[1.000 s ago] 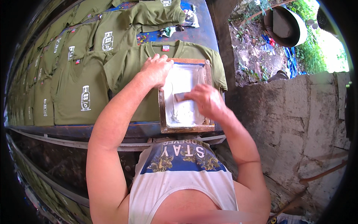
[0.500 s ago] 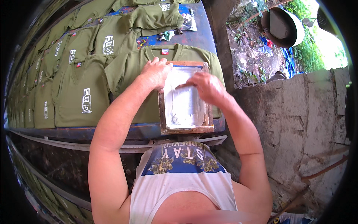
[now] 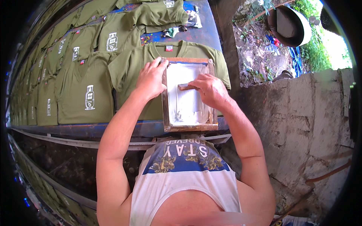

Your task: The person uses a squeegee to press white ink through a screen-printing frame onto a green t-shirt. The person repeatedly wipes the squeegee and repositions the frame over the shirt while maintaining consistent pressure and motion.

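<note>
A wooden screen-printing frame (image 3: 191, 128) rests over the front of an olive green V-neck shirt (image 3: 130, 69). White ink (image 3: 186, 103) coats its mesh, thicker at the near end. My left hand (image 3: 151, 79) grips the frame at its far left corner, fingertips on the rim and thumb against the side. Closed around a small squeegee (image 3: 184, 87), my right hand (image 3: 212, 90) is inside the frame, a little beyond its middle. The squeegee's edge meets the inked mesh; my fingers hide part of it. Whatever lies under the screen is hidden.
Olive shirts with white gas-cylinder prints (image 3: 89, 97) cover the table (image 3: 143, 126) to the left and beyond. Rags (image 3: 193, 19) lie at its far right. A rough concrete wall (image 3: 286, 109) rises on my right, with a large round pan (image 3: 289, 27) outside past it.
My right hand has drawn the squeegee slightly toward me across the mesh. My left hand has shifted a little outward on the frame's corner, and the whole view has moved slightly.
</note>
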`<state>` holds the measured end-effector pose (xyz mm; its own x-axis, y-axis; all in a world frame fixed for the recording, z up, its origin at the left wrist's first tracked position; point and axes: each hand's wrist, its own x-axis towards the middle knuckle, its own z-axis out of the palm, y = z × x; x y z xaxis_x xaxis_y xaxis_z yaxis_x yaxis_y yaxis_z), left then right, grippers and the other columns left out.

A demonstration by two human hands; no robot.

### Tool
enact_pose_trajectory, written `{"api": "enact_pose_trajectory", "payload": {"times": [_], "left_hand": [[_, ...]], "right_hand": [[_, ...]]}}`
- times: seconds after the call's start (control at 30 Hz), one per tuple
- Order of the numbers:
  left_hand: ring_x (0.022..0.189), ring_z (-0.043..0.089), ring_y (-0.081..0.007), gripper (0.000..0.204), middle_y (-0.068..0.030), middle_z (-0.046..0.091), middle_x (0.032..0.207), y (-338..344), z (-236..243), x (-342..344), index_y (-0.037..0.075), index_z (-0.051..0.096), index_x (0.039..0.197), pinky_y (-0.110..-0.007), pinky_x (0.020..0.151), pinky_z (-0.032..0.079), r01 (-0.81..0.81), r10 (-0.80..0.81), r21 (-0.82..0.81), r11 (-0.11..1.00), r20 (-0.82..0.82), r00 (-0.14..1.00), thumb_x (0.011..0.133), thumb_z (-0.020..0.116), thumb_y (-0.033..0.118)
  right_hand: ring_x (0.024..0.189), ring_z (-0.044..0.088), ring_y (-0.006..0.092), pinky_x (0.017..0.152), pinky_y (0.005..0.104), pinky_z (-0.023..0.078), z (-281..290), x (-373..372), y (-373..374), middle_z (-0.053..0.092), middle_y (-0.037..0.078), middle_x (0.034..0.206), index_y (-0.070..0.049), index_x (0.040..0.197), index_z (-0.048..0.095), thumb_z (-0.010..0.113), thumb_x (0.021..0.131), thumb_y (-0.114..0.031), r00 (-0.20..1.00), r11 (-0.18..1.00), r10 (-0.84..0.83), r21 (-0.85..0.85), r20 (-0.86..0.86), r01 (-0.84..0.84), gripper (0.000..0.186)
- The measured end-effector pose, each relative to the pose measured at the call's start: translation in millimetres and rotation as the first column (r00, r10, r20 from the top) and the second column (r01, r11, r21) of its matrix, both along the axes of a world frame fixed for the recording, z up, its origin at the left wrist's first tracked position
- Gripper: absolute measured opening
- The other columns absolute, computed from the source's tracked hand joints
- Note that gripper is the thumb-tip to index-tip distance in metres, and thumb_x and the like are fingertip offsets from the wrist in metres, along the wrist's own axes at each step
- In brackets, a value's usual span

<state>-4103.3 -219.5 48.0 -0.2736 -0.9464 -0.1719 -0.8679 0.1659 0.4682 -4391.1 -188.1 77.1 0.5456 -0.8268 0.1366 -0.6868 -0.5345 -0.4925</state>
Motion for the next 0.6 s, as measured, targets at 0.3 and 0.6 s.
{"api": "enact_pose_trajectory", "payload": {"times": [0.3, 0.6], "left_hand": [[0.139, 0.071, -0.0347, 0.069, -0.0232, 0.069, 0.154, 119.1, -59.6, -21.2, -0.002, 0.068, 0.155, -0.044, 0.115, 0.061, -0.346, 0.234, -0.143, 0.927, -0.501, 0.834, 0.09, 0.09, 0.002], [0.143, 0.066, -0.0421, 0.053, -0.0249, 0.069, 0.153, 134.6, -82.5, -46.6, 0.002, 0.075, 0.141, -0.051, 0.124, 0.052, -0.443, 0.218, -0.347, 0.827, -0.529, 0.82, 0.089, 0.073, -0.004]], "right_hand": [[0.105, 0.076, 0.0335, 0.094, 0.0476, 0.064, 6.7, -0.3, 114.6, 0.079, 0.01, 0.109, -0.006, 0.118, 0.087, 0.076, 0.086, 0.004, 0.999, 0.999, 0.014, 0.034, 0.039, -0.015, 0.035], [0.126, 0.07, 0.0356, 0.109, 0.0487, 0.059, -1.7, -19.0, 152.4, 0.073, 0.012, 0.129, -0.005, 0.129, 0.082, 0.092, 0.084, -0.008, 0.994, 0.984, 0.073, 0.154, 0.085, -0.085, 0.046]]}}
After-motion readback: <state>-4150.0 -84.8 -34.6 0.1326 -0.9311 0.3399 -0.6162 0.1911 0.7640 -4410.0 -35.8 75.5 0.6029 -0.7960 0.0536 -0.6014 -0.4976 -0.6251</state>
